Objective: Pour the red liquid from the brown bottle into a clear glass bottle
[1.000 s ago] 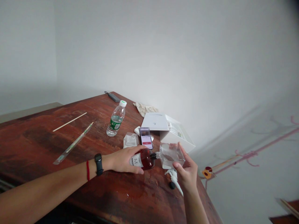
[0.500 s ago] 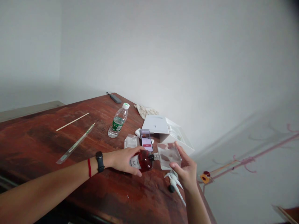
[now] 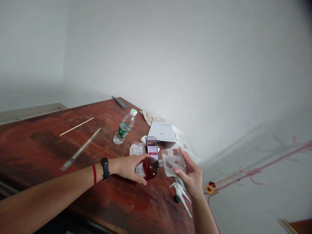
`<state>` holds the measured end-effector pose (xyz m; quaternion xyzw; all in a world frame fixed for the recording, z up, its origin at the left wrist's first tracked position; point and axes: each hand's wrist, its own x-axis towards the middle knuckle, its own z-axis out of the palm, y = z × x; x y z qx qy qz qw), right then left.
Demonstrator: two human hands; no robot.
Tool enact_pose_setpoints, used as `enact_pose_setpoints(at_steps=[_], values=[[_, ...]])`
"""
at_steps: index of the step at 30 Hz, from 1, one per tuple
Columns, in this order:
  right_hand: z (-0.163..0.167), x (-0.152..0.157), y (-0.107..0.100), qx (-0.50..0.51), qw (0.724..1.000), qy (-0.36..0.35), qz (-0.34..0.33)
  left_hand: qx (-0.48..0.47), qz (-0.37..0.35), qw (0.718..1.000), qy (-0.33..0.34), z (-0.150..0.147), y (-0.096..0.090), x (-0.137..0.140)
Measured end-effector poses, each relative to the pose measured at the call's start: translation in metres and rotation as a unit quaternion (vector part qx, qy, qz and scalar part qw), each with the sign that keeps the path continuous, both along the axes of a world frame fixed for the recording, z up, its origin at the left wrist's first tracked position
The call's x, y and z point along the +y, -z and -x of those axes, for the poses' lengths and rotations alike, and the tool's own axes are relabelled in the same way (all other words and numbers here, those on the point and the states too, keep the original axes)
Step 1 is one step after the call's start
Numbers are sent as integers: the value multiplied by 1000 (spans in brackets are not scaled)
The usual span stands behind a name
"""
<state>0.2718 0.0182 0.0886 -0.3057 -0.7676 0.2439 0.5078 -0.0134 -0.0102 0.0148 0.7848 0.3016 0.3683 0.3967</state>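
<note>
Phone point(image 3: 152, 150) and white box point(image 3: 170, 136) close behind; bare tabletop point(image 3: 44, 143) leftward.

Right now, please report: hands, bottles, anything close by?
Left hand grips brown bottle, tipped sideways. Right hand holds clear bottle, necks meeting. Pump and phone lie close by on table.

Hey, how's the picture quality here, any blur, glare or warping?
Head view: soft, even light, no hard glare; the table edge bows from wide-angle distortion; top right corner darkens; the phone top is pixelated; the clear bottle in the right hand looks slightly soft.
</note>
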Motion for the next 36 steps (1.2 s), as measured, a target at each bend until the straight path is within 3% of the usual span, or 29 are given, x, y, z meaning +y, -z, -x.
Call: enact_pose_setpoints(at_steps=[36], values=[[6, 9, -19, -100, 994, -36, -28, -16, 55, 998, 22, 3, 16, 14]])
